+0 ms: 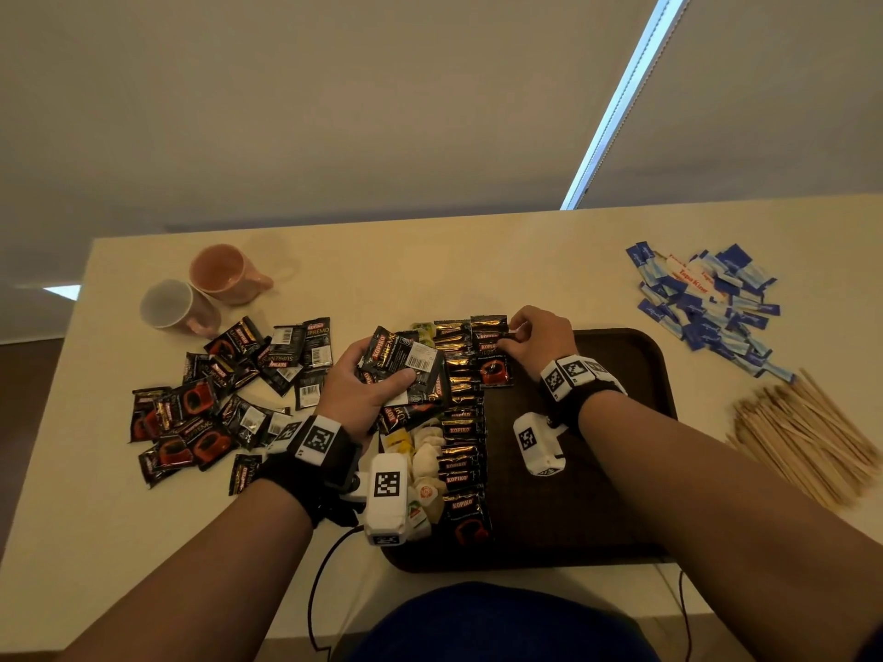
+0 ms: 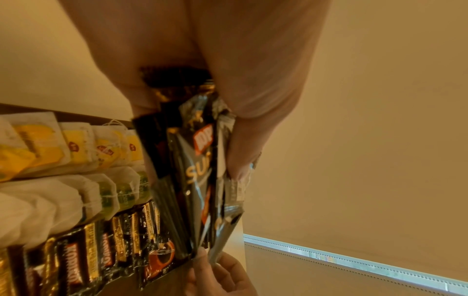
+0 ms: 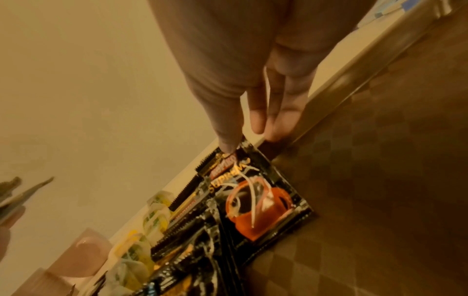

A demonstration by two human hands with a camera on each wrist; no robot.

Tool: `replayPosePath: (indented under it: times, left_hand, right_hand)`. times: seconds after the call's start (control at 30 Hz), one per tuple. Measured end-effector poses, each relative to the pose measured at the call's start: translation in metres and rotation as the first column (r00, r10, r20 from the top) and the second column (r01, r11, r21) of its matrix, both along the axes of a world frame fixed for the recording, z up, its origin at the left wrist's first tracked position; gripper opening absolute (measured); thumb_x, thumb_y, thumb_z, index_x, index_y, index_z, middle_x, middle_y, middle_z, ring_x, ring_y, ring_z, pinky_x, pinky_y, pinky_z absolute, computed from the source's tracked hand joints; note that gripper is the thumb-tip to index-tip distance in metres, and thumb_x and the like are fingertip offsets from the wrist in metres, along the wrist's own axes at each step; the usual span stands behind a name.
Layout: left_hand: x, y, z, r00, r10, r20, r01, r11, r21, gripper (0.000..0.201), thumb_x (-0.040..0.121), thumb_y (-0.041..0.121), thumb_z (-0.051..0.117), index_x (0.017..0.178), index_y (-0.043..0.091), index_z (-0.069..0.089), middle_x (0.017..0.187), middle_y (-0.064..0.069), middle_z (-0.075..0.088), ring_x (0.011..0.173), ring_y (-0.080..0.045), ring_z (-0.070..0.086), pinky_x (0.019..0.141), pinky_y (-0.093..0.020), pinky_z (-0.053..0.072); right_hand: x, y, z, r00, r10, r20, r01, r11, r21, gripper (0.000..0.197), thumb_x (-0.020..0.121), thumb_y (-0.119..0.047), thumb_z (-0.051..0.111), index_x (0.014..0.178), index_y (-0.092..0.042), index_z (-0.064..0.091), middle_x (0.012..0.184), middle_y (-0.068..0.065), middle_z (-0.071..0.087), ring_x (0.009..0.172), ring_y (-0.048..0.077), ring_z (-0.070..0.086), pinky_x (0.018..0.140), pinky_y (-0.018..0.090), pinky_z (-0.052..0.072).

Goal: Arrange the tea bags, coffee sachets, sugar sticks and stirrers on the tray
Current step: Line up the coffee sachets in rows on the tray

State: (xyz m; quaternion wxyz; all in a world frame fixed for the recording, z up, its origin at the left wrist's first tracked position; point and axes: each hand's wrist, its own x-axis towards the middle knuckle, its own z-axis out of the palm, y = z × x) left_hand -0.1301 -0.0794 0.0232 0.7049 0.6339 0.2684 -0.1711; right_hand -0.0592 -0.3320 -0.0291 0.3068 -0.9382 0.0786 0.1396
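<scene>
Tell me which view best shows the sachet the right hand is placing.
Right wrist: the coffee sachet fills the frame, thumb pinching its top edge, lying on the brown tray. The head view shows it small under the right hand. The left wrist view shows only a corner, behind the left hand's stack.

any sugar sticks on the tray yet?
No. In the head view the sugar sticks lie in a heap on the table beyond the tray's far right corner, and none is on it.
</scene>
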Motion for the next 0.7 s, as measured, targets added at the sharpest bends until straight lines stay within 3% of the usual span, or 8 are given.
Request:
replayPosePath:
  times: [0.1,0.23,0.4,0.47,0.57,0.7]
  left_hand:
    - [-0.001,-0.001,0.001,1.000,-0.008,0.011,0.008,1.000,0.000,0.046,0.078,-0.001,0.079,0.109,0.029,0.065,0.109,-0.012,0.074,0.099,-0.034,0.072,0.086,-0.061,0.056]
    - [-0.003,-0.005,0.005,0.999,-0.021,0.036,0.021,1.000,0.009,0.047,0.077,0.003,0.081,0.113,0.028,0.064,0.109,-0.011,0.074,0.101,-0.032,0.071,0.088,-0.058,0.056]
    - [-0.007,-0.008,0.013,0.993,-0.067,0.095,0.065,0.998,0.021,0.050,0.077,0.017,0.083,0.123,0.019,0.062,0.108,-0.011,0.073,0.098,-0.029,0.072,0.079,-0.043,0.061]
    - [-0.009,-0.007,0.013,0.993,-0.058,0.099,0.057,0.998,0.017,0.047,0.079,0.018,0.082,0.121,0.024,0.062,0.109,-0.010,0.073,0.099,-0.028,0.072,0.080,-0.042,0.060]
    - [-0.012,-0.005,0.015,0.995,-0.069,0.074,0.069,0.998,-0.002,0.060,0.059,0.035,0.094,0.111,0.039,0.066,0.112,-0.010,0.073,0.104,-0.031,0.071,0.088,-0.054,0.057]
    - [-0.014,-0.005,0.011,0.994,-0.074,0.079,0.075,0.997,-0.011,0.061,0.051,0.034,0.097,0.104,0.042,0.069,0.112,-0.013,0.073,0.102,-0.035,0.071,0.090,-0.062,0.055]
  right_hand:
    - [0.000,0.007,0.021,0.990,0.060,0.126,-0.060,0.998,-0.005,0.025,0.087,-0.036,0.072,0.099,-0.014,0.067,0.094,0.001,0.064,0.086,0.015,0.058,0.080,0.032,0.052]
    - [-0.007,0.035,0.065,0.950,0.212,0.228,-0.247,0.959,0.136,0.028,0.086,-0.040,0.073,0.095,-0.013,0.072,0.092,0.001,0.068,0.083,0.014,0.060,0.078,0.032,0.053]
    - [-0.032,0.061,0.092,0.847,0.484,0.220,-0.515,0.849,0.116,0.048,0.078,-0.043,0.079,0.115,-0.015,0.070,0.109,0.003,0.066,0.099,0.016,0.059,0.088,0.031,0.048]
    - [-0.037,0.063,0.092,0.868,0.451,0.208,-0.482,0.865,0.136,0.050,0.079,-0.039,0.080,0.120,-0.012,0.069,0.110,0.006,0.067,0.099,0.018,0.060,0.089,0.032,0.048]
    - [-0.041,0.061,0.092,0.924,0.325,0.200,-0.364,0.909,0.203,0.047,0.079,-0.031,0.081,0.120,-0.013,0.069,0.110,0.004,0.068,0.095,0.015,0.060,0.086,0.026,0.048]
    - [-0.046,0.059,0.091,0.898,0.394,0.195,-0.424,0.893,0.152,0.046,0.083,-0.035,0.077,0.124,-0.017,0.068,0.111,0.003,0.068,0.099,0.014,0.061,0.087,0.028,0.048]
